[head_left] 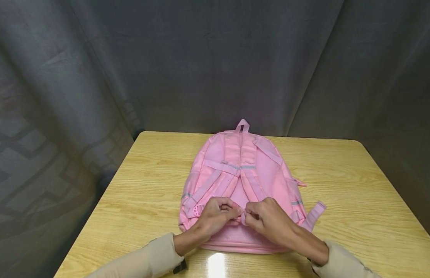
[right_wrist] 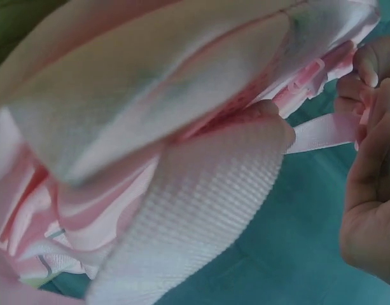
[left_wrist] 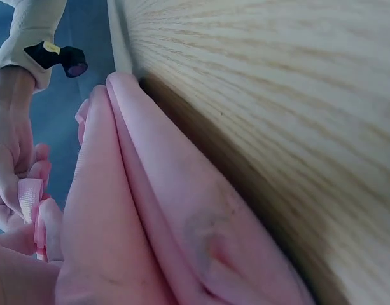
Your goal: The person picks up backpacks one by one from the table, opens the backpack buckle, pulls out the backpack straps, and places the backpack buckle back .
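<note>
A pink backpack lies on the table with its shoulder straps facing up and its top handle pointing away. Over its lower part, my left hand pinches a small pink plastic strap buckle between thumb and fingers. My right hand meets it there, fingers curled, gripping the end of a pink webbing strap. In the right wrist view the webbing runs from the bag to the fingertips. The fingers hide much of the buckle.
The wooden table has its edges in view, with a dark grey curtain behind it. Another pink strap end sticks out at the bag's right, below a zipper pull. A strap adjuster lies left of my left hand.
</note>
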`<state>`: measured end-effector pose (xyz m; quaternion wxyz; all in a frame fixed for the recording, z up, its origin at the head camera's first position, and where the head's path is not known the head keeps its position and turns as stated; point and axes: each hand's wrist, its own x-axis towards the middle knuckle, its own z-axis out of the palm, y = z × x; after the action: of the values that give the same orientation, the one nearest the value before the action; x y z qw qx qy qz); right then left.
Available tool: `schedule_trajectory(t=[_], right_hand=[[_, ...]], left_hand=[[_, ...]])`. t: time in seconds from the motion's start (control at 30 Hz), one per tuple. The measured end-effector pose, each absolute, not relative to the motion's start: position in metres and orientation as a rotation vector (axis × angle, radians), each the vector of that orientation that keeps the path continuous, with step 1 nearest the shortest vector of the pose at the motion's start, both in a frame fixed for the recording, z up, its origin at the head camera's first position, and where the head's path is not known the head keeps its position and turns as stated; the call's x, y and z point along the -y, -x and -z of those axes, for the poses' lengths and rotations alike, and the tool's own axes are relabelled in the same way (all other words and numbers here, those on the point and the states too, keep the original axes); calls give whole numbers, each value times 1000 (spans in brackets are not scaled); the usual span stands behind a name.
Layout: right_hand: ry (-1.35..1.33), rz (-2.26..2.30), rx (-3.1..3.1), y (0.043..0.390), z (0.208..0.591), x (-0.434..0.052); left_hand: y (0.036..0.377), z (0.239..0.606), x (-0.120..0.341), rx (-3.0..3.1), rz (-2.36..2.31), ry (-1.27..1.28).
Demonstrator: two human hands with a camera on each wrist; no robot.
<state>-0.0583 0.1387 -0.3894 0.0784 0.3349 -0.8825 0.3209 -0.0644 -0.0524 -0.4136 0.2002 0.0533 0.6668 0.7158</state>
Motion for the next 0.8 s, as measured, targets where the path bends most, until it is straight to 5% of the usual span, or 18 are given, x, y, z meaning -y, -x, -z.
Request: schedule_trajectory(t=[0.43,0.8], right_hand=[[-1097,-871,2480,58,396,-137],[-891,-746,2778,56,383,-134]], left_hand=[[65,413,54,-1809,-2028,-105],[65,416,53,-1918,-2014,-156]])
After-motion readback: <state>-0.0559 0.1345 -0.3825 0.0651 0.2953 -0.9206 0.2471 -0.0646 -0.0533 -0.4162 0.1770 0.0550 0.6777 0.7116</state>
